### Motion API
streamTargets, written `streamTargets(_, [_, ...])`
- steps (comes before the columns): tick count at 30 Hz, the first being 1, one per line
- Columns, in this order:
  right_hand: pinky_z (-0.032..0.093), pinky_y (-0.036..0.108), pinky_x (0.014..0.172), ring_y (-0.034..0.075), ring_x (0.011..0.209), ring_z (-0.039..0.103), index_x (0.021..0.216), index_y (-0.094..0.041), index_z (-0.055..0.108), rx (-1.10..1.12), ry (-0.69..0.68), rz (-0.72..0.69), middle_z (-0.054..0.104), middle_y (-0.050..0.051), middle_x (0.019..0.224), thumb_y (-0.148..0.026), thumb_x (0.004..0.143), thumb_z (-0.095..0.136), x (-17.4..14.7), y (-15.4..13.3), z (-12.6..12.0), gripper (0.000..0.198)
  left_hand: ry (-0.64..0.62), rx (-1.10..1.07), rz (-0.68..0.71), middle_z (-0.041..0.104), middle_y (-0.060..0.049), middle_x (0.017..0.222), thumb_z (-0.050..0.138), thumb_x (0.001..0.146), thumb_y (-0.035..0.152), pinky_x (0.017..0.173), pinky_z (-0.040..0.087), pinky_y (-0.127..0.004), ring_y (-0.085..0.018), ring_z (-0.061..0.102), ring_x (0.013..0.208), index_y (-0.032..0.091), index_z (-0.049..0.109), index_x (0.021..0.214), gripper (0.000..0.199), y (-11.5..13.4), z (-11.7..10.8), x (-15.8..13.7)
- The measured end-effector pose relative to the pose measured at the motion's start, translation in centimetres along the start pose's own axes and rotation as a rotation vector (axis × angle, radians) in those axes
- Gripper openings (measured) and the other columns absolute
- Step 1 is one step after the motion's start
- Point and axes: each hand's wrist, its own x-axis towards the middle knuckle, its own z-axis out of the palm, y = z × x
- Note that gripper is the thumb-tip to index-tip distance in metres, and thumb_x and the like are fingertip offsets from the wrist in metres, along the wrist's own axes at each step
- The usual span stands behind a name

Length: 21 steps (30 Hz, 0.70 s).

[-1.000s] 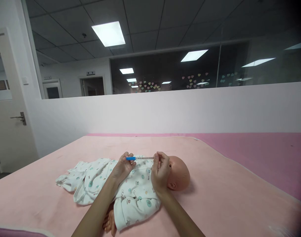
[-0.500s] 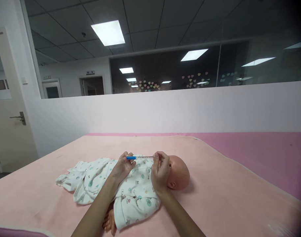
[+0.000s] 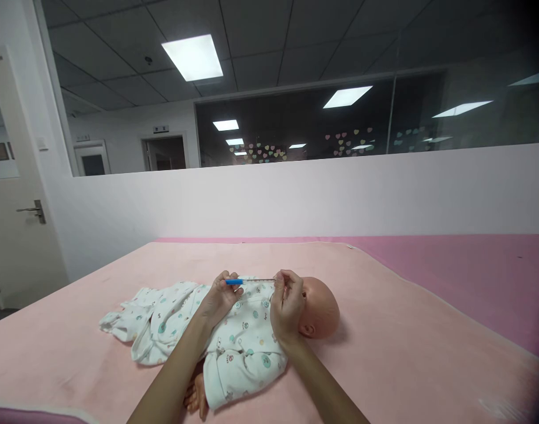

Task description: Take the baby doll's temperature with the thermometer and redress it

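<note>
Thermometer held level above a baby doll
The thermometer (image 3: 250, 281) is pinched at its blue end by the left hand (image 3: 220, 299) and at its 3 o'clock end by the right hand (image 3: 287, 306), fingers closed, over the doll (image 3: 269, 330).

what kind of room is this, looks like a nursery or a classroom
Probably an infant-care training room in an office-style building. A baby doll in a printed romper lies on a pink padded mat, and both hands hold a thin blue-tipped thermometer over it. Behind are a glass partition with heart stickers and ceiling panels.

thermometer: thin clear glass thermometer with blue end (image 3: 247, 281), level
place: pinched at both ends between the fingers (image 3: 227, 279), above the doll's chest
</note>
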Motion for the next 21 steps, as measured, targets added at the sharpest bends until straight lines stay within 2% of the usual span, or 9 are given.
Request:
streamTargets(5, [0.044,0.027,0.063,0.012,0.072,0.053,0.093,-0.019,0.049,0.039,-0.021,0.068,0.055,0.003,0.081,-0.029,0.085,0.043,0.2,-0.4,0.0,0.014,-0.021,-0.002,-0.004,0.047,0.004,0.070,0.077,0.055,0.029,0.062,0.039,-0.022,-0.006,0.044,0.060,0.017,0.050,0.063,0.031,0.0,-0.1,0.0])
streamTargets(9, [0.038,0.022,0.052,0.009,0.056,0.046,0.090,-0.020,0.051,0.240,-0.045,0.334,0.049,-0.002,0.063,-0.039,0.083,0.046,1.1,-2.0,0.0,0.021,-0.052,0.009,-0.017,0.045,0.005,0.068,0.077,0.054,0.030,0.063,0.039,-0.022,-0.007,0.044,0.061,0.017,0.049,0.063,0.033,-0.1,0.1,0.0])
streamTargets(14, [0.019,0.019,0.037,0.004,0.037,0.028,0.076,-0.018,0.052,0.534,-0.316,0.629,0.039,-0.006,0.047,-0.050,0.080,0.046,2.1,-3.7,0.2,0.033,-0.019,-0.024,-0.015,0.045,0.005,0.067,0.078,0.052,0.030,0.062,0.038,-0.021,-0.007,0.043,0.061,0.017,0.049,0.063,0.034,0.0,0.3,0.0])
streamTargets(18, [0.014,0.019,0.036,0.002,0.033,0.023,0.071,-0.017,0.051,0.705,-0.550,0.859,0.036,-0.008,0.044,-0.054,0.074,0.051,3.4,-4.0,0.7,0.038,-0.017,-0.050,-0.005,0.046,0.004,0.067,0.078,0.053,0.030,0.061,0.037,-0.021,-0.007,0.043,0.062,0.016,0.049,0.062,0.033,0.0,0.3,0.1])
streamTargets(19, [0.014,0.019,0.036,0.002,0.032,0.023,0.071,-0.016,0.052,0.705,-0.641,0.887,0.035,-0.008,0.043,-0.056,0.074,0.051,4.3,-4.1,0.8,0.039,-0.019,-0.044,-0.006,0.048,0.004,0.068,0.079,0.052,0.029,0.061,0.037,-0.021,-0.007,0.043,0.063,0.016,0.050,0.063,0.033,-0.1,0.2,0.1])
streamTargets(21, [0.013,0.018,0.035,0.003,0.031,0.024,0.068,-0.015,0.054,0.594,-0.847,0.823,0.036,-0.007,0.040,-0.056,0.073,0.051,7.0,-4.8,0.7,0.042,-0.011,-0.026,-0.002,0.050,0.003,0.070,0.080,0.050,0.027,0.062,0.038,-0.022,-0.008,0.045,0.064,0.017,0.051,0.064,0.033,-0.3,0.1,0.2])
